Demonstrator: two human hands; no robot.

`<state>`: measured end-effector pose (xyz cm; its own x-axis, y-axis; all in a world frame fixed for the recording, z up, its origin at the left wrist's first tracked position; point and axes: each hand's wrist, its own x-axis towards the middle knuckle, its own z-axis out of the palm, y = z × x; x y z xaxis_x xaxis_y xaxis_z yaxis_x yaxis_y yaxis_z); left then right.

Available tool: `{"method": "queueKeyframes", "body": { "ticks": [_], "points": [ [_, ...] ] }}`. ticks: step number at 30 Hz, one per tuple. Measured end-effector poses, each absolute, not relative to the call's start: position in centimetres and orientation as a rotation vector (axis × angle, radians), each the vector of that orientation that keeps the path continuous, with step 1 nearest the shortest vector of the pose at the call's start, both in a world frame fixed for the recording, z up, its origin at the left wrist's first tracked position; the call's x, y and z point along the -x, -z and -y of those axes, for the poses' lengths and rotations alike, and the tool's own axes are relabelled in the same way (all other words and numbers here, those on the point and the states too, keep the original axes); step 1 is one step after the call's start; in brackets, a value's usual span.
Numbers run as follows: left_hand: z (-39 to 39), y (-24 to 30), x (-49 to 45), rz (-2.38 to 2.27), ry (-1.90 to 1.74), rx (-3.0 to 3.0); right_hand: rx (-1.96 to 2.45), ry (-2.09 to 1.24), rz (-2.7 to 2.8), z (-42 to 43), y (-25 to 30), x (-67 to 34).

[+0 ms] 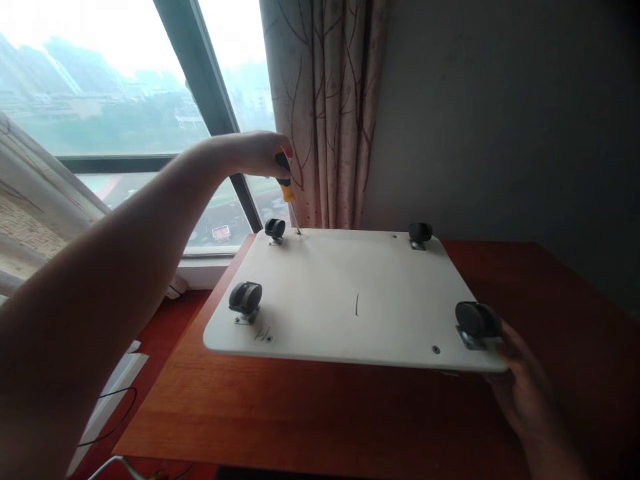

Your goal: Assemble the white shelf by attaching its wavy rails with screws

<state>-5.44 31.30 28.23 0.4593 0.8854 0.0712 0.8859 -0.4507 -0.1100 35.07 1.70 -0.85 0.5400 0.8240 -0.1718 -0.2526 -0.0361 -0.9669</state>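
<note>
A white board (350, 300) lies flat on a reddish wooden table (280, 407), with a black caster wheel near each corner. My left hand (257, 153) is stretched far forward and closed round a screwdriver (286, 187) with a yellow and black handle, its tip standing on the board at the far left, beside the far-left caster (275, 229). My right hand (523, 387) grips the board's near right corner, just below the near-right caster (477, 321). Its fingers are curled at the edge.
The other casters stand at the near left (245, 298) and the far right (420, 233). A patterned curtain (325, 113) hangs behind the board, with a window (115, 100) to the left and a grey wall to the right. Cables lie on the floor at lower left.
</note>
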Motion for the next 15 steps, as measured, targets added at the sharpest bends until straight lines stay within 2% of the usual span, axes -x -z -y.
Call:
{"method": "queueKeyframes", "body": {
  "ticks": [7,15],
  "points": [
    [-31.1,-27.4,5.5,1.652,0.023,2.357,1.345,-0.933,0.554,-1.7,1.0,-35.1],
    [-31.1,-26.7,5.7,1.557,0.279,2.703,1.335,-0.932,0.572,-1.7,1.2,-35.3]
  ]
}}
